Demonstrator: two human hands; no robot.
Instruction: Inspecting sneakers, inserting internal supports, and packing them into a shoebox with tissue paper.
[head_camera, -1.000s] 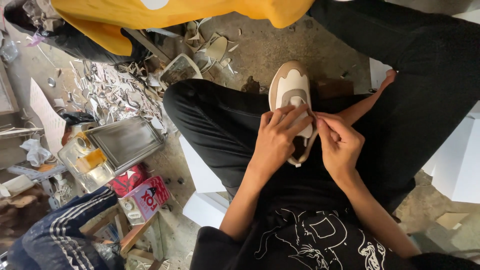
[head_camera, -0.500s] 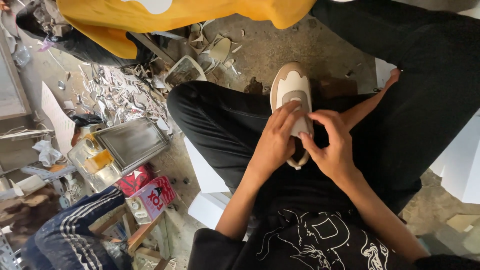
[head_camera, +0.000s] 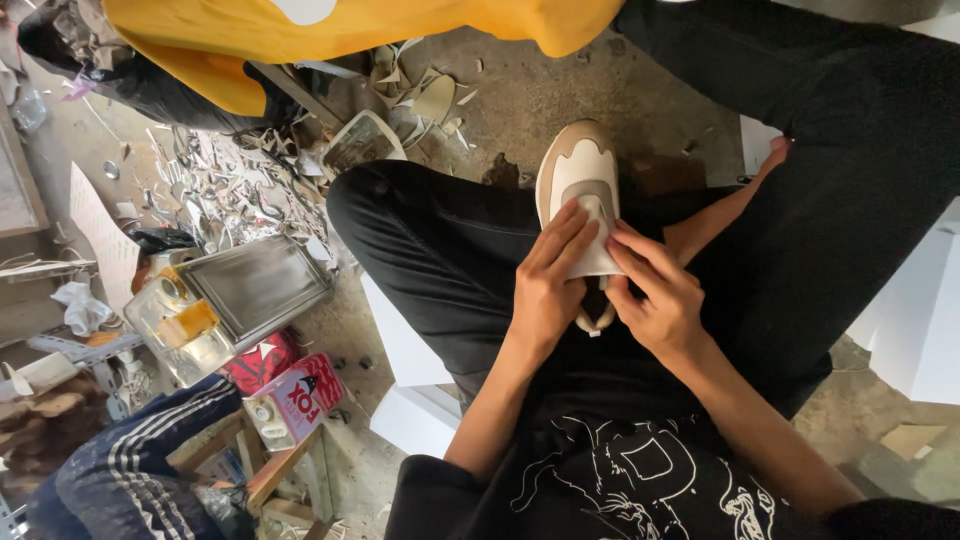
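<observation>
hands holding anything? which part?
Both hands, left hand and right hand, hold a beige-and-white shoe on the lap, gripping its opening end from either side; toe points away.

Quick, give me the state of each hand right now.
Left hand: closed on the shoe, fingers flat over its upper.
Right hand: gripping the same shoe from the other side.

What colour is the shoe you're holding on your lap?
The shoe is white with tan and grey panels, best seen in the head view.
</observation>
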